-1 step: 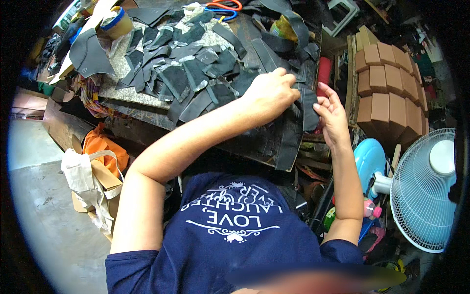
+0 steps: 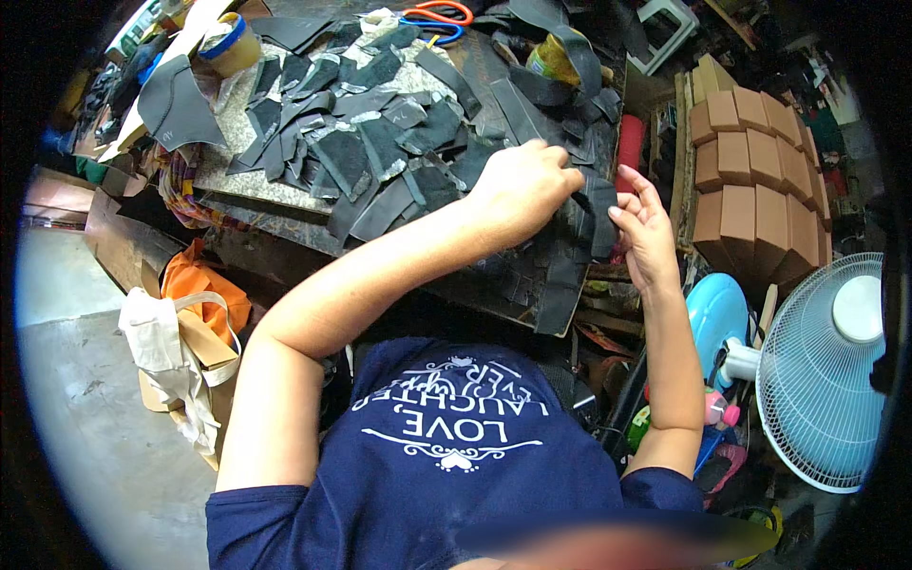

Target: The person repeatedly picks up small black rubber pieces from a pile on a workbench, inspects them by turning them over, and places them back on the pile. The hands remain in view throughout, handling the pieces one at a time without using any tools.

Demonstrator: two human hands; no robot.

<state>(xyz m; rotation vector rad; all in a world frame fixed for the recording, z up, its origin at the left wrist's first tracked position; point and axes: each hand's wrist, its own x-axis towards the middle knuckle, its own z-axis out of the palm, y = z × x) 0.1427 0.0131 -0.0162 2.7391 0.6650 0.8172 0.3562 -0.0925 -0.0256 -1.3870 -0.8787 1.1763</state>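
A narrow strip of black leather-like material (image 2: 598,218) hangs between my hands at the right end of the work table. My right hand (image 2: 648,233) has its thumb and a fingertip at the strip's right edge, the other fingers raised. Reaching across from the left, my left hand (image 2: 527,190) is closed, with its fingertips by the strip's upper left corner. What those fingertips pinch is hidden. Many cut black pieces (image 2: 380,142) lie heaped on the table to the left of my hands, some with pale marks along their edges.
Scissors with orange and blue handles (image 2: 439,21) lie at the back, and a blue-rimmed tub (image 2: 231,49) stands far left. A red roll (image 2: 630,141) is beside the table's right edge. Stacked brown blocks (image 2: 760,180) and a fan (image 2: 822,370) stand right. A white bag (image 2: 157,337) sits left.
Both hands stay in nearly the same place. The black strip has tilted slightly and its face looks darker; the whole view has shifted a little.
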